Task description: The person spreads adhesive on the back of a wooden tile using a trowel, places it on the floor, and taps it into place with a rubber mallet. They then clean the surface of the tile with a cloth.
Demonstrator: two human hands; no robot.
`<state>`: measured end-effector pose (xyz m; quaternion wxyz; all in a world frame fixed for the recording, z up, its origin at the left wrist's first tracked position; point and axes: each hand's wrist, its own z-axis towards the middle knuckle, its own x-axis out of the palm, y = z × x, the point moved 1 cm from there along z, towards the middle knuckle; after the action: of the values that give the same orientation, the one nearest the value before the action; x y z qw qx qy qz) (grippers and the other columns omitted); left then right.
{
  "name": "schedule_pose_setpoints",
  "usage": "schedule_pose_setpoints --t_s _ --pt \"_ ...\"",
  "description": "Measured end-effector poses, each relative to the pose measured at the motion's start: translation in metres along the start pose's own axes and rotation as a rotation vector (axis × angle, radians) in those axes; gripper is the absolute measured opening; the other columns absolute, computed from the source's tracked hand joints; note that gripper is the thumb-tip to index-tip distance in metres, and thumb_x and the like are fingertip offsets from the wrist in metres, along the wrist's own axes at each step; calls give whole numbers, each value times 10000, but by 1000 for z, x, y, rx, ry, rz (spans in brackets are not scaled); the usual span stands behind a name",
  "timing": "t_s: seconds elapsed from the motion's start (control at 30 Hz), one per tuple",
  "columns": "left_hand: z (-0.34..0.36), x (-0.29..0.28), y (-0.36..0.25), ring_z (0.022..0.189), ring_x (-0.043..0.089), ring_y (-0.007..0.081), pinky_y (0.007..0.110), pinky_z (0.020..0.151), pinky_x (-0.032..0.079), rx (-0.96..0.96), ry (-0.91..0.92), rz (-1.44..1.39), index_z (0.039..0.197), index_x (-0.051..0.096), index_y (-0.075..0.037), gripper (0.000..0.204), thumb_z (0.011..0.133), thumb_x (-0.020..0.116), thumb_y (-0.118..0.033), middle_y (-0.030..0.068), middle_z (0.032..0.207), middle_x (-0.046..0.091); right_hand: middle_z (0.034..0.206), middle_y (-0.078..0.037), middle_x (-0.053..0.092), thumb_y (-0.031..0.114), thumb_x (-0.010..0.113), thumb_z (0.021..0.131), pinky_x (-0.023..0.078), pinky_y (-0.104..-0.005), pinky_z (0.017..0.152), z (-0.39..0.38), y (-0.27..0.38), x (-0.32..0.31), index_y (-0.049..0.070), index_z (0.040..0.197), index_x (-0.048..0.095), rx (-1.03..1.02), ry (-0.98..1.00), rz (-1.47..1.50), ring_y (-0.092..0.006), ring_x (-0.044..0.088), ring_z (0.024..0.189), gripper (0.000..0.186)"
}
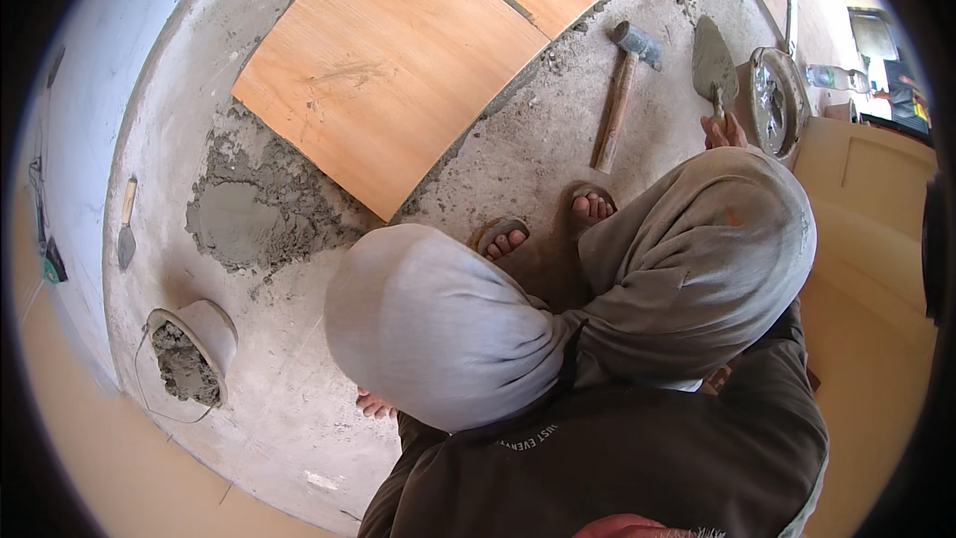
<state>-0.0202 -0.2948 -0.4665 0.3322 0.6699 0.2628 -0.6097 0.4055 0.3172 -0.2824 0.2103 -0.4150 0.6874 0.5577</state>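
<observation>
My right hand [725, 132], beyond my right knee, is closed round the handle of a pointed trowel [713, 58]. Grey mortar coats its blade, which points away from me. Right beside that hand stands a round bucket [793, 120] with a wet, mortar-smeared inside. Only some fingers of my left hand [374, 404] show below my left knee; they look loosely extended with nothing visible in them, and the leg hides the rest. A mallet [619, 100] with a grey head and wooden handle lies on the floor ahead of my feet.
Wood-look tiles [388, 60] lie ahead, beside a patch of wet mortar [264, 209]. At left are a small trowel [127, 229] and a tilted bucket [221, 329] holding mortar. A pale wall [90, 130] bounds the left. A plastic bottle [832, 77] lies at far right, near a beige cabinet [861, 179].
</observation>
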Motion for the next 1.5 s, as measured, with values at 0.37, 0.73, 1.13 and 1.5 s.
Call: schedule_pose_setpoints --t_s 0.37,0.73,1.13,1.5 --pt "-5 -160 -107 1328 530 306 429 1090 408 911 34 -843 1442 505 -3 548 1050 494 -385 196 1449 551 786 -149 609 513 624 981 482 -384 623 46 -47 57 -6 1157 590 29 303 -115 -253 587 664 548" --pt "-121 -331 -357 1332 566 329 409 1106 450 1805 120 178 1348 638 -84 410 1004 654 -305 190 1394 623 872 -171 660 427 632 986 543 -468 681 36 10 162 36 1115 518 -148 290 214 -347 661 721 428" --pt "-197 -116 -403 1521 312 331 408 1230 324 1585 195 245 1605 260 -60 1124 770 824 -558 212 1659 265 707 2 488 342 587 1039 368 -226 365 41 106 84 31 1319 481 -54 407 397 -53 448 449 432" --pt "-193 -116 -396 1557 216 341 410 1250 298 1594 304 127 1632 201 -103 1192 743 829 -589 200 1692 170 688 -50 509 405 543 1070 446 -338 576 121 317 231 42 1282 516 -674 531 171 -127 495 594 421"
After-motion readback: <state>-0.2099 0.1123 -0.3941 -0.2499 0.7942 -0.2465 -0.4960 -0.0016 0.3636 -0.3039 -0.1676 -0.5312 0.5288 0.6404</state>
